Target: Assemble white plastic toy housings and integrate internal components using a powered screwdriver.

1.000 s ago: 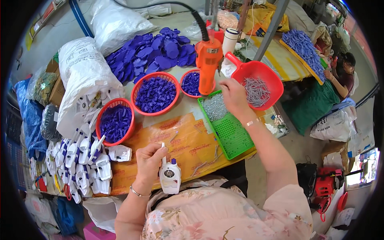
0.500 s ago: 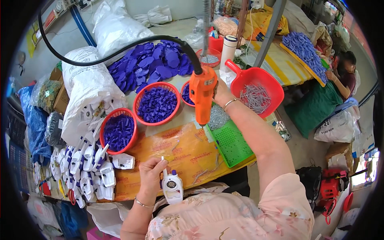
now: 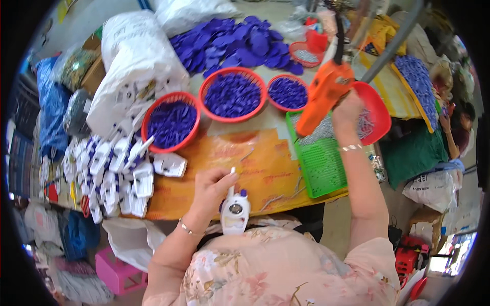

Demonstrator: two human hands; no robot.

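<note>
Left hand [image 3: 210, 189] is curled round one white handset [image 3: 236, 218]; by right hand [image 3: 349, 112] one orange screwdriver [image 3: 324, 96] is gripped; three blue-filled baskets [image 3: 234, 119] are seen.

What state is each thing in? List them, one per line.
White handset: held
Left hand: closed on the handset
Orange driver: tilted
Right hand: against the driver, grip unclear
Green tray: partly filled with small metal pieces
Three red baskets: filled with purple parts
Red scoop: partly filled with grey pins
White sack: open, white parts showing
</note>
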